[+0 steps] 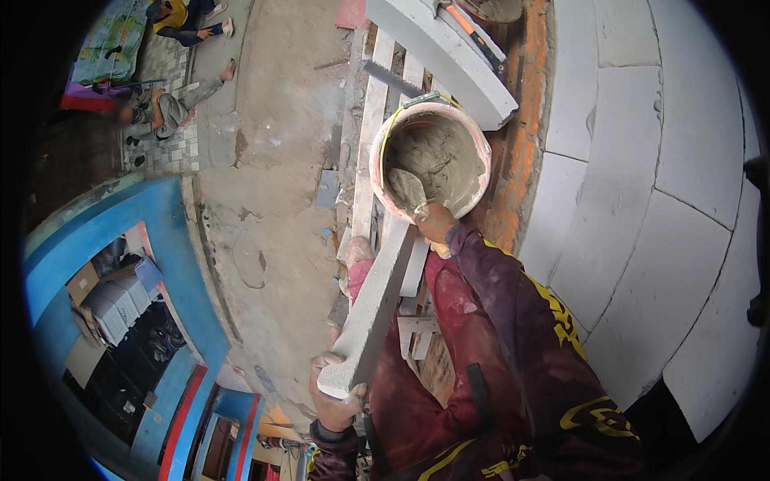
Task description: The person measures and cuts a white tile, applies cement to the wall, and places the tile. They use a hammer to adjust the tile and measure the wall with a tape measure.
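Observation:
My right hand [437, 224] is closed around the handle of a trowel [407, 189], whose blade rests in grey mortar [439, 156] inside a round bucket [486, 152] with a worn, whitish rim. At the lower middle, my left hand [335, 394] wraps round the near end of a long, pale grey block [370, 317]. That block slants away from me, and its far end reaches close to the bucket's near edge. The underside of the block, and some of my left fingers, are hidden.
Beyond the bucket lie a large light block [441, 56], a hammer with an orange handle [475, 36] and a handsaw [391, 80]. Wooden planks [374, 104] run beneath. A block wall [618, 160] rises at right. Two people [172, 112] sit at far left.

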A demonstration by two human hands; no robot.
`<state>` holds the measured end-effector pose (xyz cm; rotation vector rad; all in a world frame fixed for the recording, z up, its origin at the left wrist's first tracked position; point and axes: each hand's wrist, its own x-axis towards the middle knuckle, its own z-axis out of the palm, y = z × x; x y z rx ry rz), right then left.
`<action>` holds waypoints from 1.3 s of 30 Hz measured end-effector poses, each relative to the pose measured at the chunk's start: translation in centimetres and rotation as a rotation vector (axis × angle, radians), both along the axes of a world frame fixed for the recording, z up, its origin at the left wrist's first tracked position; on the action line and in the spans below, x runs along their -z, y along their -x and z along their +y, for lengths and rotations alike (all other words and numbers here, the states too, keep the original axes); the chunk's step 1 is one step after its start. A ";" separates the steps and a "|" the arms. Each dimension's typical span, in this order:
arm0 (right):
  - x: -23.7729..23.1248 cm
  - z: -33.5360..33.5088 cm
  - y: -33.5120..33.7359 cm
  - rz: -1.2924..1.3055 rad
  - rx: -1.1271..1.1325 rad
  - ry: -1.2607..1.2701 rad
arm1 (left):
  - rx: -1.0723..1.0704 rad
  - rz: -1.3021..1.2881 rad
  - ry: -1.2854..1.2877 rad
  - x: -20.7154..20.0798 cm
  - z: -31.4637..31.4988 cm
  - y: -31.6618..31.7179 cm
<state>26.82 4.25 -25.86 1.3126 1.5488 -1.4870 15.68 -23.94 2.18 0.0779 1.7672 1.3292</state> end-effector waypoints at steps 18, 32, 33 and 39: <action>-47.0 7.6 -14.1 0.861 0.989 -0.250 | 0.242 0.078 0.144 -0.4 2.0 1.2; -62.9 27.7 -13.5 -0.694 0.080 -1.528 | -0.019 -0.060 -0.160 -1.2 4.0 -1.0; -62.8 27.3 -13.5 -0.694 0.077 -1.518 | -0.043 -0.062 -0.175 -1.0 4.0 -1.2; -61.7 19.8 -14.8 -0.774 0.218 -1.481 | 0.155 0.140 0.003 0.7 3.6 -1.6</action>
